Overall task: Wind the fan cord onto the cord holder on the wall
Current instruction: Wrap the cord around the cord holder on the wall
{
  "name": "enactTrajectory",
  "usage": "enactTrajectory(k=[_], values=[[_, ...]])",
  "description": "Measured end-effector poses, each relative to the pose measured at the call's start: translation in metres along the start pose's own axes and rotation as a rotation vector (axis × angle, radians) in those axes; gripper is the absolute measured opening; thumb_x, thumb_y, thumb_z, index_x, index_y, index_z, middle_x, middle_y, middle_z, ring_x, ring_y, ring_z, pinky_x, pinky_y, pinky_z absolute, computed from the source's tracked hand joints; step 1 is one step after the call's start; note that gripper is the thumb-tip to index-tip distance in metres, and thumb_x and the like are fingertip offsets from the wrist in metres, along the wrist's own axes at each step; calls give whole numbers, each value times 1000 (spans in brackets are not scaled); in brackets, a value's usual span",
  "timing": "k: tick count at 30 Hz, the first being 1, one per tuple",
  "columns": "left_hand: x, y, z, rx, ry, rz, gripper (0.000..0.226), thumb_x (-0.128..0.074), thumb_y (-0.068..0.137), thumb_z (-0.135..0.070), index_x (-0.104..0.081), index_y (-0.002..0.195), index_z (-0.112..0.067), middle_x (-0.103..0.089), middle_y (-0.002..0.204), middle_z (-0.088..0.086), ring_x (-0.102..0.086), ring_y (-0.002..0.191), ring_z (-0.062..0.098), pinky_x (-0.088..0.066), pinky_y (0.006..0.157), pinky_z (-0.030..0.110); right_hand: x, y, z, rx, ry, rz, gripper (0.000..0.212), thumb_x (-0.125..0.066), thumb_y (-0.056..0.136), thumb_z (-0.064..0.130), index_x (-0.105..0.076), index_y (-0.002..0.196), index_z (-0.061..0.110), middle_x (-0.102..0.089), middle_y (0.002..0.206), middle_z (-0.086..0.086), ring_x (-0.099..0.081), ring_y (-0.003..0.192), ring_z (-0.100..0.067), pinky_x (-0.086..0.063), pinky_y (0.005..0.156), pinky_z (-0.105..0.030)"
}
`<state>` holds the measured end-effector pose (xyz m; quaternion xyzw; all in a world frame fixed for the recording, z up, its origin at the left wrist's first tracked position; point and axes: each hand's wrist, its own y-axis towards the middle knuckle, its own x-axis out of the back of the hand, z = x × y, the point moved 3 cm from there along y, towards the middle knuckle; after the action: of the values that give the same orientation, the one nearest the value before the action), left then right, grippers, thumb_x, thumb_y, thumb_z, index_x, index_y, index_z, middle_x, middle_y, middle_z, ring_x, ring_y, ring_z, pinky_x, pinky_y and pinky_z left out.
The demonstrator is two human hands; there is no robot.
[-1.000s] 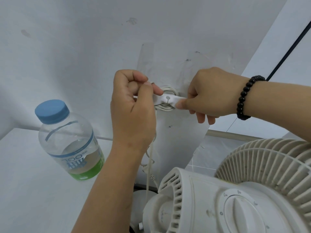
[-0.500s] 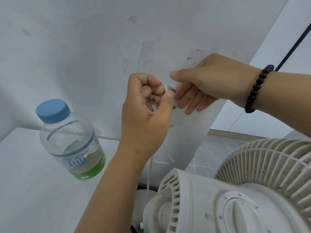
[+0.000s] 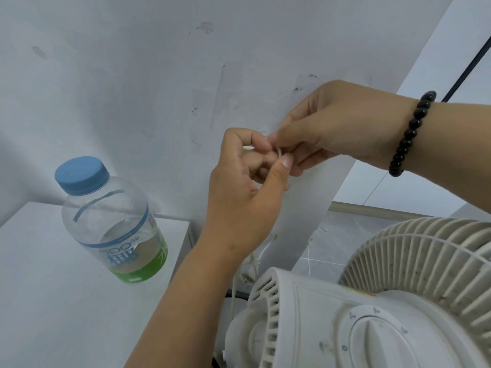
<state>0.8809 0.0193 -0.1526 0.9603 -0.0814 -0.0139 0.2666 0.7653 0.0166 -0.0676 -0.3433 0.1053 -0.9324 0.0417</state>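
Note:
Both hands meet at the white wall, where they hide the cord holder. My left hand [image 3: 244, 179] is curled, its thumb and fingers pinching a small loop of the white fan cord [image 3: 279, 152]. My right hand [image 3: 334, 128], with a black bead bracelet on the wrist, pinches the same loop from the right. More of the white cord [image 3: 261, 254] hangs loose below my left wrist, down toward the white fan [image 3: 358, 309] at the lower right.
A clear plastic bottle [image 3: 111, 224] with a blue cap and green label stands on a white surface [image 3: 39, 301] at the left. A black cable [image 3: 467, 73] runs up the wall at the upper right. A grey tiled floor and a pipe lie behind the fan.
The white holder and coiled cord seen a second ago are now covered by the hands. My left hand moved right, my right hand lifted, and both now pinch the cord loop.

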Motion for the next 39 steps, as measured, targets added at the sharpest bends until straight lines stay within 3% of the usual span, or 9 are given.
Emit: enactTrajectory(k=[3,7,12,20,25,28,32,35,39], values=[[-2,-1,4,69,-149,-18,21,-63,90,-10,-43,87,-17,-67,64,7,-68,62,22,-57,66,30,-5,2,-1,0,-4,18,22,-55,94,16,-67,79,4,-71,73,-12,-69,65,-17,-58,78,-33],[-1,-4,8,215,-274,19,15,-65,87,-9,-51,82,-8,-67,57,2,-62,51,11,-52,56,22,-2,1,-3,-40,16,21,22,-50,97,18,-63,81,10,-72,80,-7,-68,62,-11,-56,79,-32],[2,-4,11,321,-216,79,20,-67,85,-20,-61,76,-3,-63,52,2,-50,44,13,-45,46,21,2,0,-4,-48,11,12,23,-50,97,20,-66,85,7,-76,89,-11,-72,68,-13,-58,79,-30],[-1,-5,14,483,-149,146,44,-67,68,-49,-69,79,-7,-62,52,1,-47,39,10,-40,42,19,10,2,0,15,-86,-66,24,-57,93,18,-71,81,2,-75,69,-8,-73,65,-14,-60,75,-31],[-5,-6,17,554,-144,187,25,-67,84,-39,-71,89,-15,-65,58,4,-49,42,11,-42,43,20,14,-1,1,52,-223,-96,15,-58,87,8,-71,82,1,-75,66,-4,-73,61,-12,-61,67,-27],[-7,-8,19,600,-197,243,29,-63,89,-32,-69,107,-11,-68,63,5,-54,45,10,-49,46,21,16,-2,3,112,-407,-139,16,-57,87,11,-70,78,10,-74,63,2,-71,57,-7,-60,65,-25],[-10,-11,23,670,-302,294,42,-60,93,-23,-54,132,-9,-75,77,5,-64,57,10,-56,59,21,15,-1,6,219,-650,-201,20,-54,87,16,-67,71,19,-67,47,10,-66,46,-4,-52,48,-19],[-13,-13,25,685,-382,259,37,-60,93,-18,-52,129,-12,-77,94,4,-67,62,10,-55,61,20,14,0,7,262,-740,-219,20,-52,87,15,-65,71,18,-69,52,2,-66,43,-6,-59,58,-31],[-17,-14,29,677,-461,208,23,-60,93,-13,-54,114,-21,-77,96,2,-63,60,9,-46,60,22,15,2,7,263,-854,-234,21,-52,86,18,-63,68,18,-70,56,0,-63,39,-10,-59,61,-35]])
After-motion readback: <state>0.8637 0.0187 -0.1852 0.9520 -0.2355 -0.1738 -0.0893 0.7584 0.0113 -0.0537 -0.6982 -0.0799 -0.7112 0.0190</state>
